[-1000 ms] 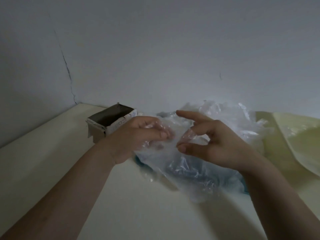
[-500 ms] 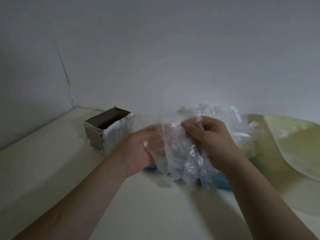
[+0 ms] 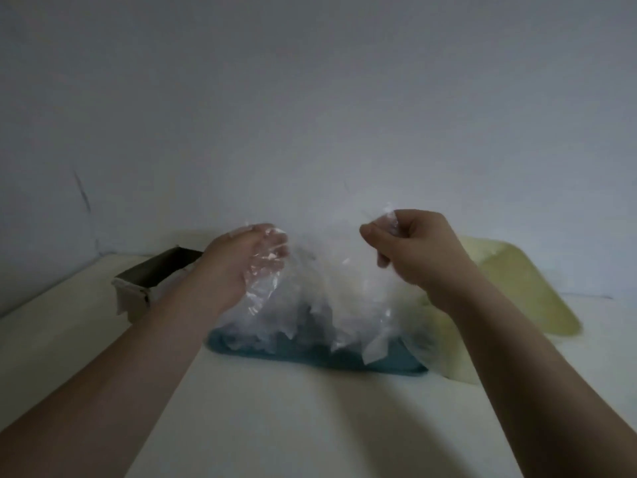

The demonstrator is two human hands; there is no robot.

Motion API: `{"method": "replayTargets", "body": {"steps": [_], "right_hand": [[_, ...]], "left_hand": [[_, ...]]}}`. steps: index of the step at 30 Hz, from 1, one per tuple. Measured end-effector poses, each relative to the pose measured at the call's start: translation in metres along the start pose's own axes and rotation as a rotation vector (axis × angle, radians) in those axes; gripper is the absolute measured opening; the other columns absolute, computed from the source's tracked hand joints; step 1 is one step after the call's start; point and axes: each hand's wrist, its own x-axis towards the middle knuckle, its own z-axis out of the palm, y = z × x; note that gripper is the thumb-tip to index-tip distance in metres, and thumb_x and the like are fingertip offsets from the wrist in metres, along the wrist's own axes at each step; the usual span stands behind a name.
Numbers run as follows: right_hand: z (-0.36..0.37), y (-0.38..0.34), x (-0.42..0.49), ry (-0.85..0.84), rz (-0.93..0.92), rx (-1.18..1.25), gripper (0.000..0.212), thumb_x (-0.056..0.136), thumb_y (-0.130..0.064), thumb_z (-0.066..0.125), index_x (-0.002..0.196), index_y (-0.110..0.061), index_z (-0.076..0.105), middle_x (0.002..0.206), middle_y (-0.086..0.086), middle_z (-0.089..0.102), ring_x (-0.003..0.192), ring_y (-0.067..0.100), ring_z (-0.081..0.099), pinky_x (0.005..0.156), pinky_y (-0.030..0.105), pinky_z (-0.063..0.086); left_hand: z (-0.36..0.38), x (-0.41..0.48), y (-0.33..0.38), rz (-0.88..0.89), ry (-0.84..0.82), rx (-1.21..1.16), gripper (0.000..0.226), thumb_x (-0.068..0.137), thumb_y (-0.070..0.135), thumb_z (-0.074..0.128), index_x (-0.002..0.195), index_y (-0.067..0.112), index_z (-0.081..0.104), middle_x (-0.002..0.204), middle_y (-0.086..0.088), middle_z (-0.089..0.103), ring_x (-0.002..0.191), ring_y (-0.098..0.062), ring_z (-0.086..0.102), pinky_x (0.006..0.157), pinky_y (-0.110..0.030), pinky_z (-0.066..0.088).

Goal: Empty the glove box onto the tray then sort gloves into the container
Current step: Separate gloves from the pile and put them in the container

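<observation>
The hands, close together a moment ago, have pulled apart above the worktop (image 3: pixel 275 426). The left hand (image 3: pixel 238 267) curls its fingers (image 3: pixel 269 243) round one end of a clear glove (image 3: pixel 327 257). The right hand (image 3: pixel 420 250) pinches the other end, stretching it sideways over the glove pile (image 3: pixel 303 315) on the blue tray (image 3: pixel 310 357). A yellow container (image 3: pixel 524 291) sits right. The glove box (image 3: pixel 151 281) sits left, partly behind the left wrist.

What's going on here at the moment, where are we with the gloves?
A person's left hand and right hand each grip thin clear plastic gloves, lifted and pulled apart above the loose pile on the flat blue tray. The blur hides whether they hold one glove or several. The open grey cardboard glove box stands at the left. The pale yellow-green plastic container sits at the right beside the tray, with no gloves clearly inside it.
</observation>
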Motion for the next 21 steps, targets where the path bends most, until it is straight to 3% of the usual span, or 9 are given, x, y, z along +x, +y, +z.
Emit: {"method": "replayTargets", "body": {"steps": [2,5,8,10,13,17,19,21], "right_hand": [[-0.03,-0.004,0.004,0.038,-0.001,0.003,0.029,0.094,-0.027,0.074,0.086,0.0,0.073,0.06,0.006,0.068,0.045,0.014,0.044,0.044,0.026,0.037],[-0.076,0.002,0.014,0.091,0.006,-0.077,0.024,0.094,-0.023,0.074,0.086,-0.001,0.073,0.061,0.01,0.068,0.041,0.014,0.041,0.041,0.024,0.034],[-0.116,0.024,0.027,0.167,0.046,-0.336,0.019,0.093,-0.026,0.072,0.082,-0.011,0.075,0.063,0.008,0.072,0.041,0.012,0.048,0.046,0.025,0.042],[-0.136,0.046,0.037,0.212,0.099,-0.55,0.02,0.093,-0.032,0.07,0.079,-0.019,0.073,0.065,0.001,0.073,0.048,0.009,0.058,0.057,0.028,0.052],[-0.142,0.084,0.05,0.196,0.203,-0.818,0.022,0.094,-0.04,0.067,0.082,-0.022,0.07,0.087,-0.001,0.073,0.078,0.021,0.066,0.074,0.032,0.054],[-0.128,0.116,0.061,0.094,0.265,-0.95,0.016,0.097,-0.033,0.063,0.1,-0.018,0.069,0.103,0.004,0.068,0.082,0.024,0.063,0.07,0.031,0.051],[-0.123,0.121,0.064,-0.044,0.269,-0.894,0.018,0.096,-0.028,0.062,0.11,-0.017,0.062,0.109,0.005,0.062,0.083,0.015,0.06,0.064,0.023,0.046],[-0.133,0.112,0.06,-0.081,0.179,-0.938,0.029,0.087,-0.046,0.062,0.1,-0.021,0.056,0.101,0.001,0.057,0.081,-0.002,0.053,0.067,0.015,0.038]], "left_hand": [[0.025,-0.005,0.006,0.003,-0.079,0.004,0.01,0.101,0.016,0.065,0.11,0.011,0.066,0.117,-0.017,0.073,0.09,-0.027,0.076,0.077,-0.036,0.063],[0.057,-0.015,0.018,0.006,-0.232,-0.009,0.024,0.101,0.018,0.064,0.124,0.012,0.065,0.133,-0.02,0.068,0.117,-0.037,0.07,0.096,-0.051,0.057],[0.079,-0.029,0.031,0.004,-0.34,-0.049,0.029,0.1,0.022,0.061,0.127,0.013,0.063,0.136,-0.021,0.066,0.123,-0.041,0.066,0.099,-0.06,0.055],[0.091,-0.035,0.04,0.008,-0.426,-0.084,0.028,0.1,0.025,0.056,0.125,0.014,0.063,0.136,-0.02,0.067,0.123,-0.042,0.066,0.098,-0.062,0.055],[0.108,-0.041,0.054,0.019,-0.549,-0.147,0.029,0.107,0.029,0.043,0.124,0.018,0.063,0.138,-0.017,0.067,0.123,-0.039,0.067,0.092,-0.057,0.058],[0.147,-0.037,0.058,0.008,-0.659,-0.176,0.03,0.108,0.028,0.041,0.12,0.018,0.067,0.133,-0.014,0.07,0.116,-0.036,0.07,0.084,-0.049,0.061],[0.169,-0.027,0.051,-0.034,-0.688,-0.132,0.025,0.106,0.022,0.047,0.12,0.015,0.066,0.127,-0.015,0.072,0.111,-0.035,0.072,0.082,-0.047,0.063],[0.193,-0.009,0.037,-0.106,-0.64,-0.048,0.019,0.104,0.012,0.052,0.118,0.012,0.065,0.116,-0.015,0.075,0.099,-0.033,0.076,0.077,-0.042,0.065]]}}
